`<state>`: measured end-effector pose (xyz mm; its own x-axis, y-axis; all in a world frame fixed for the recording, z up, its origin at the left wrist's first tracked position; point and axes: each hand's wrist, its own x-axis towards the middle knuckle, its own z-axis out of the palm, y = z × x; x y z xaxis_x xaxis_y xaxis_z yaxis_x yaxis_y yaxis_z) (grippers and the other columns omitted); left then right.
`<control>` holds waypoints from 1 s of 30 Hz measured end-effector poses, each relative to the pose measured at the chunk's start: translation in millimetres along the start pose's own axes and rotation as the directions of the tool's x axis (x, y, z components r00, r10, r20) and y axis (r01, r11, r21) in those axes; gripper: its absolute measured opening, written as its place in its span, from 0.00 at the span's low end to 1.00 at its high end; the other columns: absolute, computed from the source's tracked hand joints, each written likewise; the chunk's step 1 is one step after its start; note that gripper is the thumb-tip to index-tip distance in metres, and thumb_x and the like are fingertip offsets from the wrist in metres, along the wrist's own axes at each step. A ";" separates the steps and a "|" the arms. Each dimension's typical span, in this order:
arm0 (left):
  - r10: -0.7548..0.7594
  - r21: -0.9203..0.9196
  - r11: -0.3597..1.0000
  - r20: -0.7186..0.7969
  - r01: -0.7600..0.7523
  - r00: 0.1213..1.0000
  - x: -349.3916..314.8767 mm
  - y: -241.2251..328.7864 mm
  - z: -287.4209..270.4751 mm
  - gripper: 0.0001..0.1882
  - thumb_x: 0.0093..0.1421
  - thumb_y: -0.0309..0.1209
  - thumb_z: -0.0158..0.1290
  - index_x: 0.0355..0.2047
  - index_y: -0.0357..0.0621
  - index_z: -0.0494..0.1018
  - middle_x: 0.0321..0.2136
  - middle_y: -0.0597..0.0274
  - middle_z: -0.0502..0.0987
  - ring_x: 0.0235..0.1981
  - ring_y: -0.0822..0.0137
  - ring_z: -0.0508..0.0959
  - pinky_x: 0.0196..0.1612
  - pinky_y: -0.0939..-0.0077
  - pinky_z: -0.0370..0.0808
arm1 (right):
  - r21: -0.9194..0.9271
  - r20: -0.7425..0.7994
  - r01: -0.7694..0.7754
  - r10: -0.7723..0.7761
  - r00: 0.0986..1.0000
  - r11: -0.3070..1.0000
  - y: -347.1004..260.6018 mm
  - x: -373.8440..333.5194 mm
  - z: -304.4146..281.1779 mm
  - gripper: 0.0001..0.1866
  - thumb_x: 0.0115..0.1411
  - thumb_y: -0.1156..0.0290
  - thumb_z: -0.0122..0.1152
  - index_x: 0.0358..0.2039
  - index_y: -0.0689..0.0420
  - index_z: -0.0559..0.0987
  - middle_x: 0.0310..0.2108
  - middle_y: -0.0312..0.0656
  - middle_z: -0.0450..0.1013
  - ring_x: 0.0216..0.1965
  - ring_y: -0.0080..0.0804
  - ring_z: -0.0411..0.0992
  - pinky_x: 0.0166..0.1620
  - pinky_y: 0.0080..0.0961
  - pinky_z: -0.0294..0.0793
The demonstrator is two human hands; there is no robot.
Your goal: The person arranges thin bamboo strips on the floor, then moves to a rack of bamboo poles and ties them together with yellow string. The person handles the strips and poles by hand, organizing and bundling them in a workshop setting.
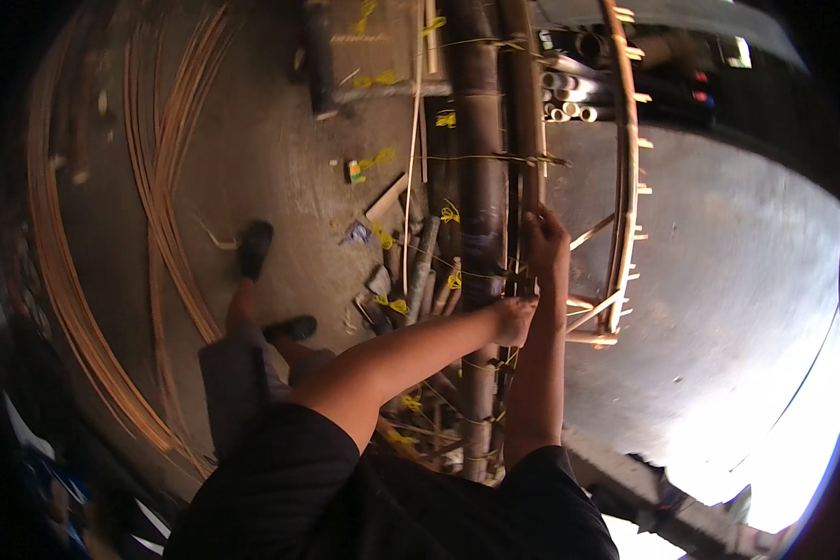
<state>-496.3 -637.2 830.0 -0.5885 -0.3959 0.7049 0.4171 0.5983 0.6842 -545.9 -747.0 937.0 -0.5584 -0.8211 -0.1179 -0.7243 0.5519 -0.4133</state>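
The left arm reaches in from seven o'clock, elbow bent, its forearm crossing over the long dark pole (479, 121). The left hand (516, 320) is blurred at the pole's three o'clock side, fingers bent; I cannot tell whether they hold anything. The right arm rises almost straight from six o'clock. Its hand, the right hand (548, 238), lies above the left, fingers drawn in narrow at the brown pole (523, 103); whether they grip it, I cannot tell. Both poles run toward twelve o'clock side by side, with yellow cords (450, 213) along them. From the hands, a pale-runged wooden frame (629, 121) stands between one and two o'clock, light-ended tubes (569, 97) just past twelve, a wood offcut (387, 196) at ten, and long thin strips (163, 201) between nine and ten.
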 end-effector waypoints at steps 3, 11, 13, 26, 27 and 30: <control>0.001 -0.084 0.996 0.230 0.019 0.973 3.1 -2.2 -19.9 0.24 0.58 0.39 0.55 0.54 0.43 0.74 0.55 0.51 0.75 0.61 0.54 0.71 0.64 0.61 0.67 | 0.095 -0.320 0.060 -0.026 0.947 0.994 -1.3 -57.9 -21.6 0.22 0.67 0.65 0.61 0.59 0.60 0.76 0.47 0.52 0.80 0.47 0.41 0.80 0.48 0.34 0.78; 0.197 0.060 0.968 0.422 -0.245 0.885 46.5 34.4 -63.7 0.16 0.60 0.37 0.58 0.48 0.48 0.78 0.44 0.58 0.81 0.50 0.55 0.77 0.64 0.48 0.62 | 0.408 -0.337 0.054 0.095 0.937 0.911 21.8 -361.4 -29.6 0.14 0.63 0.73 0.62 0.49 0.59 0.80 0.41 0.51 0.78 0.44 0.50 0.77 0.48 0.38 0.76; 0.163 0.152 0.965 0.284 -0.212 0.945 45.1 53.2 -46.6 0.14 0.62 0.35 0.57 0.47 0.46 0.78 0.43 0.56 0.81 0.47 0.54 0.78 0.60 0.50 0.65 | 0.523 -0.210 -0.126 0.270 0.940 0.843 38.0 -441.0 -17.0 0.13 0.65 0.70 0.60 0.49 0.59 0.80 0.43 0.51 0.79 0.46 0.51 0.77 0.49 0.38 0.76; 0.043 0.043 0.910 0.980 -0.413 0.196 -26.0 251.8 191.2 0.12 0.66 0.37 0.52 0.43 0.43 0.76 0.38 0.46 0.80 0.47 0.46 0.79 0.51 0.50 0.74 | 0.862 -0.169 -0.284 0.767 0.619 0.419 113.8 -556.8 -4.7 0.16 0.69 0.63 0.56 0.48 0.61 0.81 0.40 0.47 0.81 0.37 0.33 0.78 0.45 0.32 0.77; 0.060 0.034 0.931 0.968 -0.363 0.244 -28.5 239.6 197.6 0.12 0.66 0.37 0.52 0.44 0.44 0.76 0.37 0.46 0.80 0.45 0.45 0.79 0.49 0.50 0.75 | 0.900 -0.213 -0.190 0.777 0.592 0.391 120.8 -554.8 -5.8 0.15 0.69 0.64 0.56 0.48 0.61 0.81 0.39 0.45 0.81 0.37 0.31 0.78 0.45 0.30 0.77; 0.102 -0.018 0.967 0.941 -0.252 0.324 -40.3 231.4 206.0 0.10 0.65 0.36 0.53 0.44 0.47 0.76 0.35 0.45 0.81 0.40 0.42 0.80 0.44 0.47 0.76 | 0.969 -0.244 0.082 0.833 0.496 0.235 148.2 -553.3 28.3 0.13 0.71 0.68 0.54 0.49 0.61 0.80 0.38 0.37 0.79 0.37 0.22 0.76 0.42 0.23 0.77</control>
<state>-518.8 -339.3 921.5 -0.7996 0.5880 0.1220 0.5644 0.6663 0.4873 -332.8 -215.0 915.4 -0.9792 0.0883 -0.1825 0.1758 -0.0782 -0.9813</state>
